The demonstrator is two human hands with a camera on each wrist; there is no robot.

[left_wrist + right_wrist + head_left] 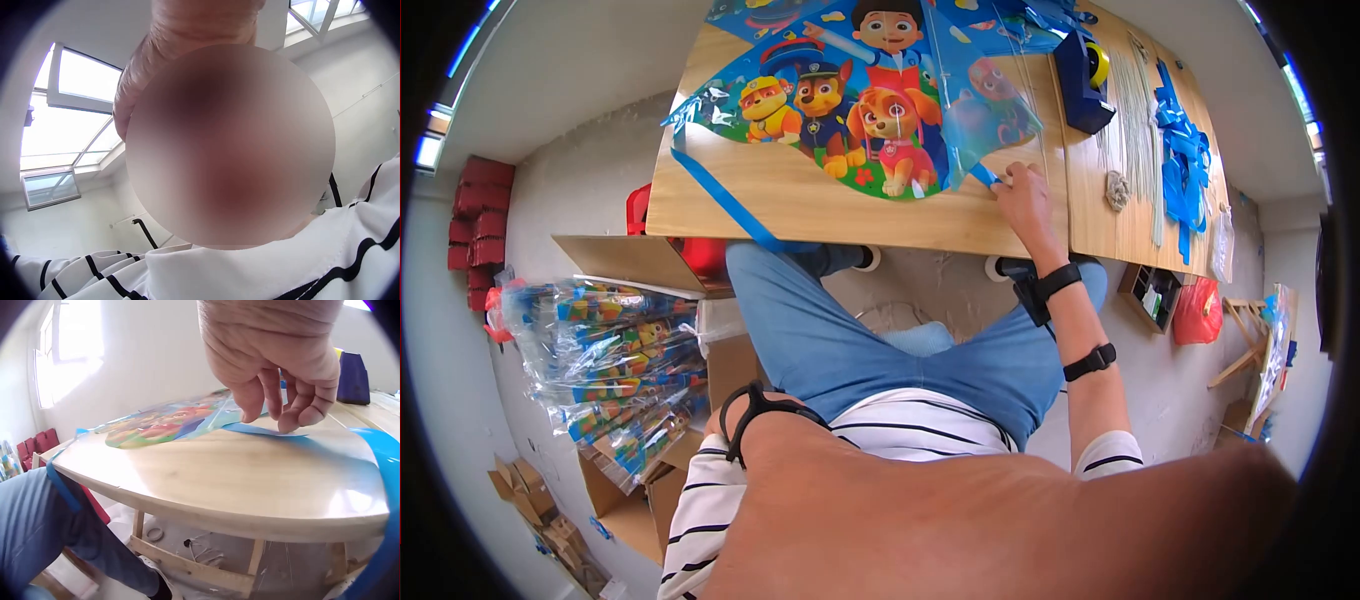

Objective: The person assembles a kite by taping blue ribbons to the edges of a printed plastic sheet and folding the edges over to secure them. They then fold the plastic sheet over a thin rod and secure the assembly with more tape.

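Observation:
A colourful kite, printed with cartoon dogs and a cartoon figure, lies flat on the wooden table. Its right part is a clear bluish sheet folded over. My right hand is at the kite's lower right corner, fingers curled down over a blue ribbon and gripping its end close to the tabletop. Another blue ribbon runs from the kite's left corner over the table edge. My left arm is raised close to the head camera. In the left wrist view the left hand shows at the top, its fingers hidden behind a blurred area.
A dark blue tape dispenser with yellow tape stands right of the kite. Beyond it lie thin rods, a coil of string and a heap of blue ribbons. Plastic-wrapped packs fill the floor at left, beside cardboard boxes.

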